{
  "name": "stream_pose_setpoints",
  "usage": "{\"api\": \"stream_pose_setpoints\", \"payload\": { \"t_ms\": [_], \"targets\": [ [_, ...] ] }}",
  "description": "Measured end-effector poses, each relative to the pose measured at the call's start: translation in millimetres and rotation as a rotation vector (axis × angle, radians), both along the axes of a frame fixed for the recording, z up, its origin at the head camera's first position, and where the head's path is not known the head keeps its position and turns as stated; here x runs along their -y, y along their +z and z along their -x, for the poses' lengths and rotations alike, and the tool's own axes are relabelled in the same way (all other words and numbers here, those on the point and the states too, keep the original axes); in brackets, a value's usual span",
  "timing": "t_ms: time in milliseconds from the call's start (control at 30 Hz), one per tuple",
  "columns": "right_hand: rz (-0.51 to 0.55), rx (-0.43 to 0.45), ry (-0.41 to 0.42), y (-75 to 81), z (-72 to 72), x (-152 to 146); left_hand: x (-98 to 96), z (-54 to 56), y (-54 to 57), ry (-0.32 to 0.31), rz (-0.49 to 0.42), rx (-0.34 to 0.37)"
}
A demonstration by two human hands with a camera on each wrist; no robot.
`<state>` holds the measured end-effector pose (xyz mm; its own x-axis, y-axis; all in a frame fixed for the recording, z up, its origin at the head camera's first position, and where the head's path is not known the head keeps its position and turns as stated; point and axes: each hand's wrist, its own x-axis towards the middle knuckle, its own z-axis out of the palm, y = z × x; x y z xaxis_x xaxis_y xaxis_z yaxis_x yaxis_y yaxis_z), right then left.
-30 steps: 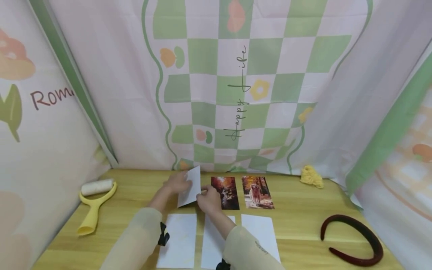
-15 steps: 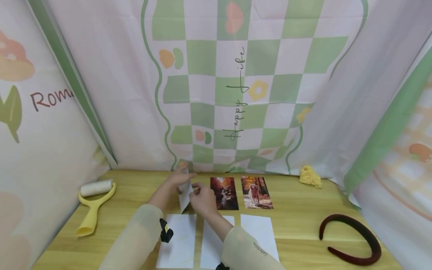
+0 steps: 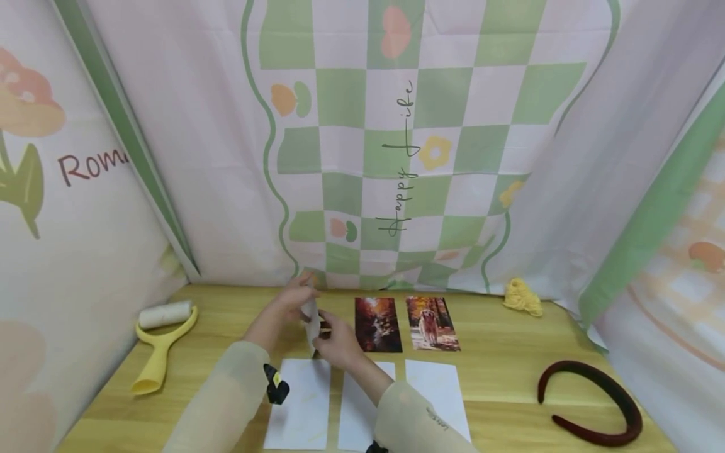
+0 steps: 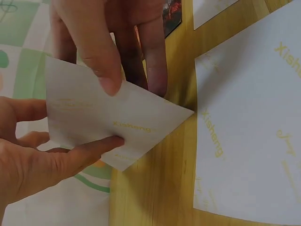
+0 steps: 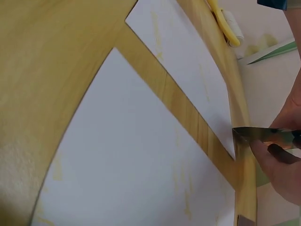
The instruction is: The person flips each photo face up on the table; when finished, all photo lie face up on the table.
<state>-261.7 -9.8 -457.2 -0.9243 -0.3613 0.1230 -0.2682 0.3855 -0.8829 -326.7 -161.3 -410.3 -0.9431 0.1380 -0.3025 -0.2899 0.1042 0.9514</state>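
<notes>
A photo print (image 3: pixel 311 319) is held upright between both hands, nearly edge-on in the head view. Its white back with yellow "Xisheng" lettering shows in the left wrist view. My left hand (image 3: pixel 296 299) pinches its far part, the thumb flat on the white back. Nearer to me, my right hand (image 3: pixel 341 343) pinches the other edge, with its thumb on the back and fingers behind. The picture side shows as a dark, thin strip (image 5: pixel 263 135) in the right wrist view. One lower corner points down close to the far edge of the left white sheet (image 3: pixel 297 402).
Two more photo prints, a forest stream (image 3: pixel 378 324) and a dog (image 3: pixel 433 323), lie to the right. A middle sheet (image 3: pixel 354 415) and a right sheet (image 3: pixel 433 384) lie nearer. Around them are a yellow lint roller (image 3: pixel 158 352), yellow cloth (image 3: pixel 522 297) and a dark red headband (image 3: pixel 614 390).
The held print has turned from showing its white back broadly to nearly edge-on. Both hands have shifted slightly left, and the right hand has come a little nearer to me.
</notes>
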Motion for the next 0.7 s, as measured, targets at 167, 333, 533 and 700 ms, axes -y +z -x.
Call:
{"api": "stream_pose_setpoints", "payload": {
  "t_ms": [167, 333, 533, 700],
  "targets": [
    [-0.022, -0.053, 0.035, -3.4, 2.5, -4, -2.5, 0.2, 3.2, 0.013, 0.001, -0.021],
    [-0.093, -0.087, 0.051, -3.0, 4.0, -6, -3.7, 1.9, 3.8, 0.034, 0.024, -0.027],
    [-0.167, -0.117, 0.061, -2.2, 2.5, -8, -1.1, 3.8, -3.7, 0.02, 0.072, -0.057],
    [-0.284, -0.199, 0.094, -5.1, 4.5, -8, 3.5, 1.1, -9.3, 0.029, 0.349, -0.214]
  ]
}}
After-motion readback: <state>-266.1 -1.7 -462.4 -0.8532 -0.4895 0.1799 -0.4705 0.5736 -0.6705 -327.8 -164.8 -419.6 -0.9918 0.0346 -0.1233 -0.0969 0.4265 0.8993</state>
